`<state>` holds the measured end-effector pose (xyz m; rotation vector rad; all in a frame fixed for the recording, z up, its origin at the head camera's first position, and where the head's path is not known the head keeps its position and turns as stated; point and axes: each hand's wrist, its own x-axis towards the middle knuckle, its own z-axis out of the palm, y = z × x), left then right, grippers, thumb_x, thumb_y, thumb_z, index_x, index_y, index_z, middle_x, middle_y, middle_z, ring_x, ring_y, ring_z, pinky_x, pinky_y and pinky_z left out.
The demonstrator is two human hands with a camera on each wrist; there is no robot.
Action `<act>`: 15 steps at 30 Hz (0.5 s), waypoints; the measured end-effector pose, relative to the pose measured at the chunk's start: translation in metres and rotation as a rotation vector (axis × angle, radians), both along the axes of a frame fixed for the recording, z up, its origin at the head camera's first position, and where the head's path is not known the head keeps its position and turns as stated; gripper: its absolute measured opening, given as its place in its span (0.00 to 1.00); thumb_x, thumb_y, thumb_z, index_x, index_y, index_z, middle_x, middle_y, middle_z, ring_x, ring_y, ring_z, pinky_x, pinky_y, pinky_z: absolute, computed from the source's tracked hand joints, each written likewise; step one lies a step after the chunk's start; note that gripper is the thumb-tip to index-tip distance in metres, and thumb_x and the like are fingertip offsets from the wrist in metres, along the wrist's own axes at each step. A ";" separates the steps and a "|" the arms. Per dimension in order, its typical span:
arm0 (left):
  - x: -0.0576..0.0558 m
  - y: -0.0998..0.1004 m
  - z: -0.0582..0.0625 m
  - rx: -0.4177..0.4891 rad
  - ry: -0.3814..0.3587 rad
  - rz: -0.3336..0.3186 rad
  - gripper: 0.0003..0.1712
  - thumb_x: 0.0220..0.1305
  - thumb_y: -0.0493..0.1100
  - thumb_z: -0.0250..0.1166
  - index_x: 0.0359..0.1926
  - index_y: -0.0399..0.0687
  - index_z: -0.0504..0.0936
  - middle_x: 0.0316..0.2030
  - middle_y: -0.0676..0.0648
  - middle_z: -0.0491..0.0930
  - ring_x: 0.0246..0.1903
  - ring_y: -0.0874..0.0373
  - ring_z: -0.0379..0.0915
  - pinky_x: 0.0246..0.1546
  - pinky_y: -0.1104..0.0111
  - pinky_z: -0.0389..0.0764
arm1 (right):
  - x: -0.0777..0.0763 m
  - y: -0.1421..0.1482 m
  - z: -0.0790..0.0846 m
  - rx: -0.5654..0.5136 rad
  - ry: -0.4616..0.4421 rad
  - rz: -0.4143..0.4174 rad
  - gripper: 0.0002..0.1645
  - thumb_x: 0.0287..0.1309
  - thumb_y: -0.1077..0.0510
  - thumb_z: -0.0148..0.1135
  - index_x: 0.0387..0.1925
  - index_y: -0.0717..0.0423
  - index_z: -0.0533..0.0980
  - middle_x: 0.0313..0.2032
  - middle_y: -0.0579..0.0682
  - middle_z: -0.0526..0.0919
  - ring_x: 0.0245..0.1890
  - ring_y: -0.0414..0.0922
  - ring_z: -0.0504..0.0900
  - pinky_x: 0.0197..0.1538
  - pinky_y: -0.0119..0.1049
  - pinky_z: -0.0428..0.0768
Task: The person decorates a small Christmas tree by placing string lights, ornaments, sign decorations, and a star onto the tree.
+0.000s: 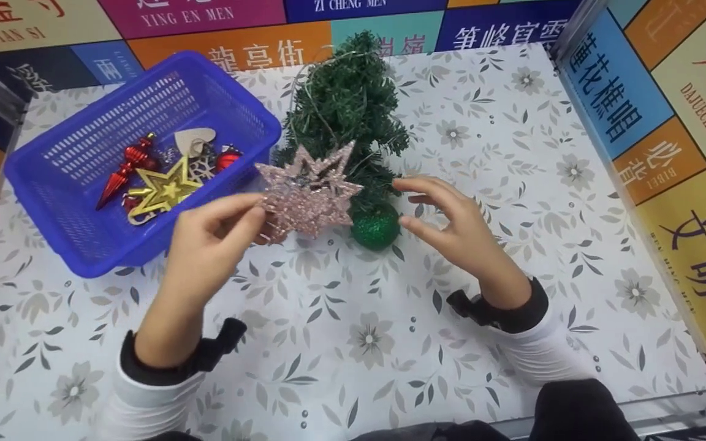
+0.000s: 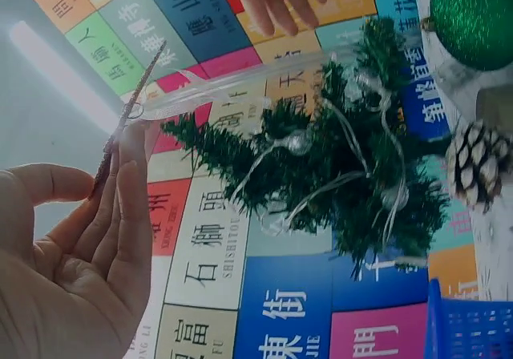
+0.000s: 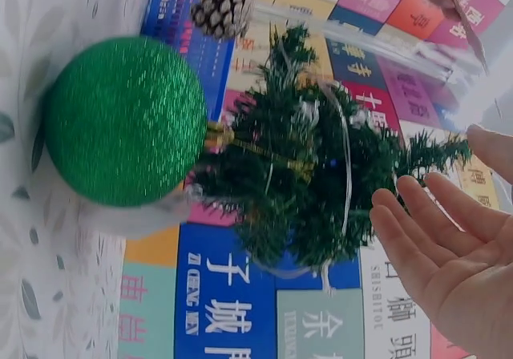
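Note:
My left hand [image 1: 212, 245] pinches a pink glitter star ornament [image 1: 313, 193] at its left edge, between thumb and fingers. The left wrist view shows that star edge-on, with a sheer ribbon [image 2: 192, 89] trailing from it. Behind the star stands a small green Christmas tree [image 1: 353, 98] wound with clear wire lights. A glittery green ball [image 1: 375, 226] hangs at the tree's lower front. Just right of the ball and tree is my right hand [image 1: 463, 226], holding nothing, its fingers extended and spread. A pinecone [image 2: 478, 165] sits low by the tree in the left wrist view.
On the left is a blue plastic basket [image 1: 34, 208], holding a gold star [image 1: 169, 187], a red finial ornament [image 1: 126, 171], a wooden heart [image 1: 193, 141] and other ornaments. A floral-patterned cloth [image 1: 371, 337] covers the table. Colourful lettered panels [image 1: 616, 86] wall the back and sides.

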<state>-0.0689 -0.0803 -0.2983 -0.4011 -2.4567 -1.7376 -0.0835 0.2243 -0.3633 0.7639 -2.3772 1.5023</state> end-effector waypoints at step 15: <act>0.005 0.048 -0.028 -0.027 -0.136 -0.220 0.13 0.64 0.34 0.60 0.48 0.34 0.83 0.36 0.37 0.86 0.31 0.45 0.83 0.34 0.69 0.84 | 0.006 -0.013 -0.010 -0.094 -0.089 -0.079 0.21 0.43 0.79 0.57 0.44 0.76 0.76 0.43 0.67 0.83 0.46 0.36 0.82 0.55 0.33 0.80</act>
